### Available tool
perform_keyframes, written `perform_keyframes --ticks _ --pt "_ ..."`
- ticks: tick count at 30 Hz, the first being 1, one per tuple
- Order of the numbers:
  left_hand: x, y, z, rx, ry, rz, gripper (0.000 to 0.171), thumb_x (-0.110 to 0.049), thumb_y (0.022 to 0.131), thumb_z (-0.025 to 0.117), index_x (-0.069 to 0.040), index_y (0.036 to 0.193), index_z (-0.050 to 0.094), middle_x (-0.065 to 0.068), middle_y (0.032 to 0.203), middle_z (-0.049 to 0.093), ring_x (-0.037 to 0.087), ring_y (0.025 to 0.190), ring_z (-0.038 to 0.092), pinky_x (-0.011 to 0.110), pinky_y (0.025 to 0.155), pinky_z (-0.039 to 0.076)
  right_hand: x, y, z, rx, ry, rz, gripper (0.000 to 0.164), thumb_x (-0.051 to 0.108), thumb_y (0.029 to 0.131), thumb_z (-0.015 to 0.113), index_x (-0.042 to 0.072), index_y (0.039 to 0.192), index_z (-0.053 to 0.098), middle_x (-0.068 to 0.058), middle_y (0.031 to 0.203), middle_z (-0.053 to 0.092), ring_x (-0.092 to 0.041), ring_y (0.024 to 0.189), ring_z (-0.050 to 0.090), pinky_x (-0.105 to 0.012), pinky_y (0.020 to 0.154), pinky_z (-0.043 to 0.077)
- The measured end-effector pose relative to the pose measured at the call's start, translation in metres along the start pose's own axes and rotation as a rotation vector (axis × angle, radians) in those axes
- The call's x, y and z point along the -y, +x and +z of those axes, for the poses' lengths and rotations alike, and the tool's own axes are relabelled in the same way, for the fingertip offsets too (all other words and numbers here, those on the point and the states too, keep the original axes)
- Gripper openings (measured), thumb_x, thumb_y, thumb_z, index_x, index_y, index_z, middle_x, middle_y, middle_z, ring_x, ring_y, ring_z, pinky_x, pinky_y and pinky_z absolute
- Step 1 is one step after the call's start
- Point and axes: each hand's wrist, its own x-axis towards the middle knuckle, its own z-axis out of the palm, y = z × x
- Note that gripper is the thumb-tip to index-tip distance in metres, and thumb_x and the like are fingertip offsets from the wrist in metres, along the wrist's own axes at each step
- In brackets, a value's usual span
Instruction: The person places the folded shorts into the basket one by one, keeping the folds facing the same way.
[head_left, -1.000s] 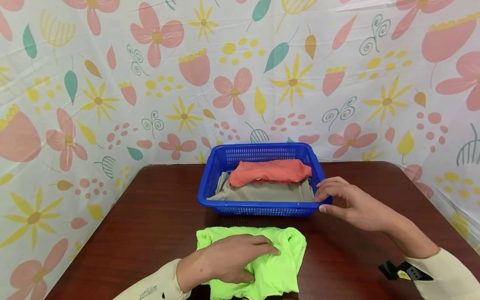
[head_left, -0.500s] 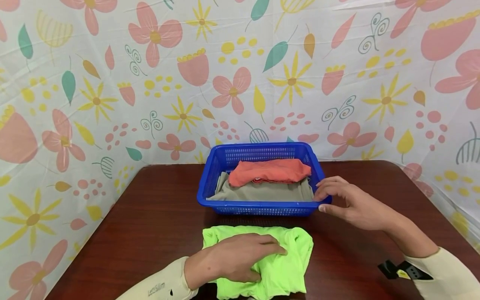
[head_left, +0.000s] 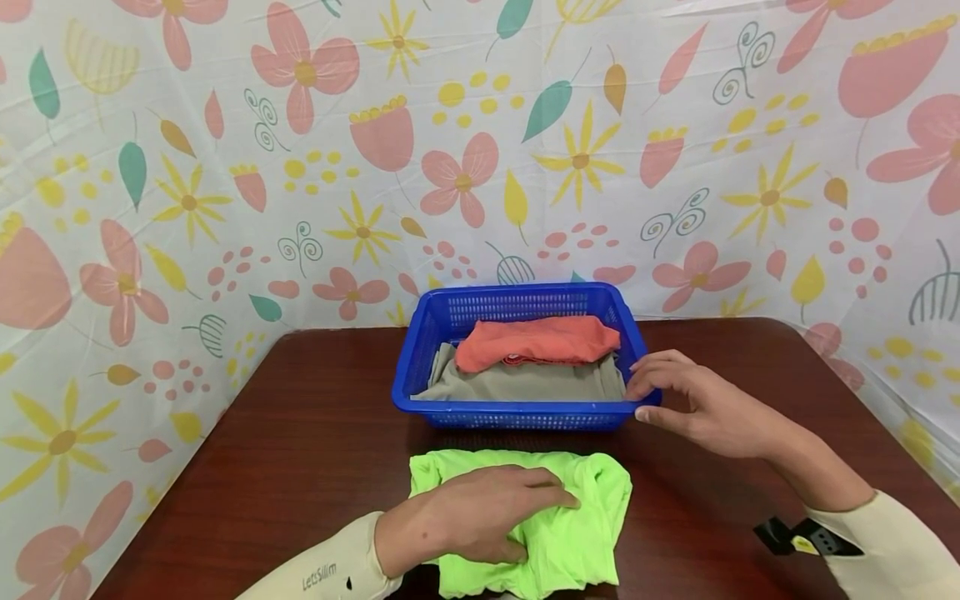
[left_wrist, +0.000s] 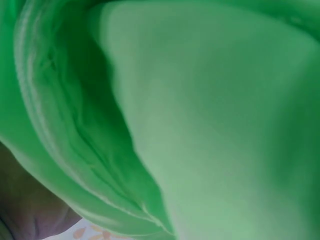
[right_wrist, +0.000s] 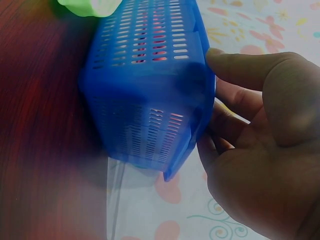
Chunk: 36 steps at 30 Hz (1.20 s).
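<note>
On the table in front of me lies a folded lime-green garment [head_left: 558,542]. My left hand [head_left: 483,512] rests across its left half, palm down with fingers extended. Green cloth [left_wrist: 215,120] with a stitched, curved edge fills most of the left wrist view. Behind the garment stands a blue plastic basket [head_left: 517,417]. My right hand [head_left: 697,404] grips the basket's near right corner, thumb outside the rim and fingers over the inner side. Inside the basket, a folded coral-red garment [head_left: 540,342] lies on a grey one [head_left: 536,385].
The dark reddish-brown table [head_left: 315,433] extends to both sides of the basket. A white curtain [head_left: 465,100] printed with flowers and leaves hangs along its back and sides. Black straps with a small device [head_left: 810,537] sit by the right sleeve.
The lime-green garment and my left hand on it have shifted a little to the right. My right hand stays at the basket's corner, and the basket has hardly moved.
</note>
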Motion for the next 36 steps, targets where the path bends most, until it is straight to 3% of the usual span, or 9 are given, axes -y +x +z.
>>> perform_keyframes --ticks 36 --pt "-0.005 0.019 -0.001 0.064 -0.042 0.000 0.082 -0.024 0.088 0.090 -0.030 0.158 0.047 -0.013 0.154 0.050 0.001 0.135 0.052 0.018 0.107 0.045 0.002 0.000 -0.001 0.003 -0.004 0.013 0.022 0.013 0.097 0.079 0.032 0.107 0.074 0.004 0.126 0.066 -0.010 0.127 0.050 -0.019 0.101 0.045"
